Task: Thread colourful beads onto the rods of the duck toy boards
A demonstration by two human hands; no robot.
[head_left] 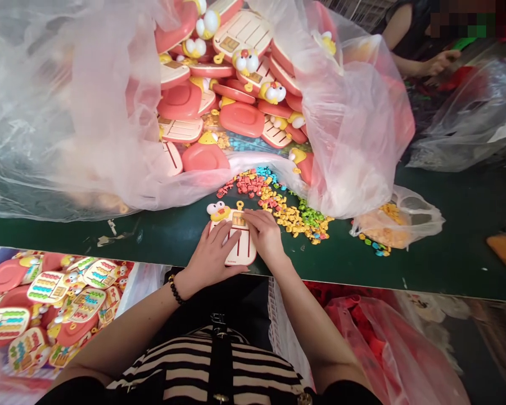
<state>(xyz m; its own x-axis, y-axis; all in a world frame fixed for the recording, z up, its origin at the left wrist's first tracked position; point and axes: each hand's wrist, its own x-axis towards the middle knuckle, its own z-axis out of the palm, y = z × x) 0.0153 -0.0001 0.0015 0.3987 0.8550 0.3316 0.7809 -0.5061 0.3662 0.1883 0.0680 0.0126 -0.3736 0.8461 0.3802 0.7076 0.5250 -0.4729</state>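
Note:
A cream and pink toy abacus board (241, 252) with a yellow chick head lies on the green table (447, 225) in front of me. My left hand (213, 253) rests flat on its left half, fingers stretched out. My right hand (265, 232) presses its fingertips on the board's top rail, fingers close together; whether it pinches a bead is hidden. Just beyond the board lies a heap of small coloured beads (278, 205) in red, yellow, green and blue.
A big clear plastic bag (88, 112) of several pink toy boards (236, 84) fills the back of the table. A smaller bag of beads (398, 225) lies right. Finished boards (46, 304) sit lower left. Another person's arm (421, 62) works at top right.

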